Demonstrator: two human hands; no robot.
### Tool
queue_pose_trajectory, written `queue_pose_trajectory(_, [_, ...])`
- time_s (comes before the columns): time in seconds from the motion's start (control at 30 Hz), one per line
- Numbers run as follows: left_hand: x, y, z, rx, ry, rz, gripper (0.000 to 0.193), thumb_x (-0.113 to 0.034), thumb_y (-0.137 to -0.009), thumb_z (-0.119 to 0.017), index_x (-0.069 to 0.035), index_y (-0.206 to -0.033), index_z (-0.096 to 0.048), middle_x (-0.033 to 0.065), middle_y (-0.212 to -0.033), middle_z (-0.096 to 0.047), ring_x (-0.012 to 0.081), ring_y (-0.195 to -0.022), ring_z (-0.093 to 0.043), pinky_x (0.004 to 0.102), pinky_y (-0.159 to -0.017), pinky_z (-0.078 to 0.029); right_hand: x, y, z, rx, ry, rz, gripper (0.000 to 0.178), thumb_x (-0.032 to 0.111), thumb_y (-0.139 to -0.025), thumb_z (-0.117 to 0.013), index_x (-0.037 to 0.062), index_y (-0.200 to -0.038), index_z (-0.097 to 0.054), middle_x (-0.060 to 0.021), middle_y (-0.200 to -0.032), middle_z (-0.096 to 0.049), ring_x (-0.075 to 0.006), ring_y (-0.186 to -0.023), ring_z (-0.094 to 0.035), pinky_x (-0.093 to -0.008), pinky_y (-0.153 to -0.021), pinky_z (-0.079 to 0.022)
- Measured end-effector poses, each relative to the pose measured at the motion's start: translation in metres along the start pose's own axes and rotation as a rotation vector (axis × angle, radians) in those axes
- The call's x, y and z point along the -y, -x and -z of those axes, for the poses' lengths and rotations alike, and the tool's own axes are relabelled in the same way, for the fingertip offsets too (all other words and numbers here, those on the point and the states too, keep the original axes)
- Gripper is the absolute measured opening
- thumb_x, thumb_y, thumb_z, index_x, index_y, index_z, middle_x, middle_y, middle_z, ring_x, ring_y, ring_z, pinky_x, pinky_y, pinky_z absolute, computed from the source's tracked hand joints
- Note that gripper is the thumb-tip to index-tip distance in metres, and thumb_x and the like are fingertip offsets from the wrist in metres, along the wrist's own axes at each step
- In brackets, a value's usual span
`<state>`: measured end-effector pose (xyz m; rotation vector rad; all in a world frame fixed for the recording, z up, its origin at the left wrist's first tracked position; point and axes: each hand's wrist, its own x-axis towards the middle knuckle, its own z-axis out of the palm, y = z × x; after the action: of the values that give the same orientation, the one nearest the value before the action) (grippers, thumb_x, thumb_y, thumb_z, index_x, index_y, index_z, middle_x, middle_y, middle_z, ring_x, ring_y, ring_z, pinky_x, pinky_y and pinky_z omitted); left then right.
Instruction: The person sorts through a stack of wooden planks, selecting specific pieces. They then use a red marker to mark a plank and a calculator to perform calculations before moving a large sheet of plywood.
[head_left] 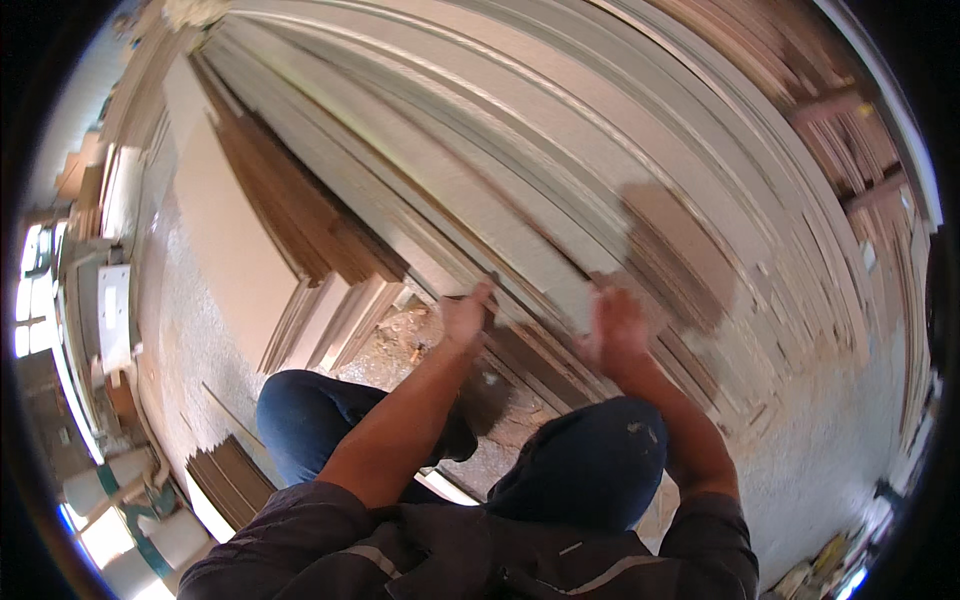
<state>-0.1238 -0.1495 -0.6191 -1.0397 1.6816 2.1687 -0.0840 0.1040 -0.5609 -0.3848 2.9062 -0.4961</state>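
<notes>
Long pale boards [520,150] lie in stacked rows in front of me, their near ends towards my knees. My left hand [466,316] is closed at the near end of a narrow board [425,265], with its thumb along the edge. To its right, my right hand [618,322] is over the neighbouring boards, its fingers smeared by motion. Whether that hand presses on a board or grips one cannot be made out. Brown strips [290,200] are piled to the left of my left hand.
My bent knees [585,465] are close to the board ends. A wide pale panel [215,220] lies at the left. Short brown strips [230,478] rest on the dusty floor [830,490] at lower left. More timber is stacked on a rack [850,130] at upper right.
</notes>
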Motion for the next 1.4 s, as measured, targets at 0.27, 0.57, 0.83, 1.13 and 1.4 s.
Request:
queue_pose_trajectory(0.27, [0.01,-0.014,0.004,-0.04,0.046,-0.025,0.051,-0.021,-0.09,-0.076,0.0,-0.132,-0.055,0.0063,-0.123,-0.062,0.0214,-0.109,-0.057,0.0343,-0.093,-0.046,-0.014,0.001,-0.033,-0.286,-0.35,0.213,0.065,0.033,-0.086,-0.074,0.0002,-0.136,-0.047,-0.0215,-0.123,-0.052,-0.0394,-0.115,-0.053,-0.052,-0.097,-0.045])
queue_pose_trajectory(0.57, [-0.006,-0.008,-0.001,0.014,-0.076,0.05,0.023,-0.03,-0.093,-0.073,-0.013,-0.089,-0.058,-0.0046,-0.071,-0.051,0.0087,-0.057,-0.043,0.0275,-0.05,-0.031,-0.046,-0.002,-0.014,0.094,0.106,-0.29,0.068,0.018,-0.078,-0.073,-0.003,-0.137,-0.047,-0.0205,-0.124,-0.051,-0.0376,-0.116,-0.051,-0.0515,-0.096,-0.046])
queue_pose_trajectory(0.83, [0.027,-0.034,0.021,-0.043,-0.056,0.0,0.034,-0.046,-0.096,-0.066,-0.02,-0.075,-0.058,-0.0074,-0.059,-0.04,0.0105,-0.051,-0.035,0.0298,-0.048,-0.024,-0.031,0.038,-0.014,0.112,-0.299,-0.208,0.064,0.038,-0.082,-0.074,-0.0001,-0.129,-0.053,-0.0218,-0.131,-0.051,-0.0398,-0.119,-0.053,-0.0513,-0.1,-0.046])
queue_pose_trajectory(1.13, [0.01,-0.018,0.025,-0.077,-0.138,0.123,0.066,-0.04,-0.091,-0.074,0.007,-0.132,-0.052,0.0104,-0.122,-0.061,0.0231,-0.104,-0.059,0.0361,-0.09,-0.05,-0.143,0.04,0.057,-0.37,0.131,-0.606,0.066,0.028,-0.078,-0.079,0.0106,-0.136,-0.052,-0.0148,-0.136,-0.052,-0.036,-0.128,-0.047,-0.0508,-0.107,-0.036])
queue_pose_trajectory(1.4, [-0.025,0.027,-0.004,-0.128,-0.348,0.184,0.1,-0.052,-0.089,-0.072,0.003,-0.153,-0.017,0.0179,-0.148,-0.043,0.0305,-0.129,-0.05,0.0428,-0.102,-0.045,-0.059,0.083,0.042,0.351,0.151,-0.284,0.037,0.03,-0.082,-0.07,0.0025,-0.106,-0.063,-0.0149,-0.108,-0.06,-0.0313,-0.105,-0.06,-0.0483,-0.087,-0.046])
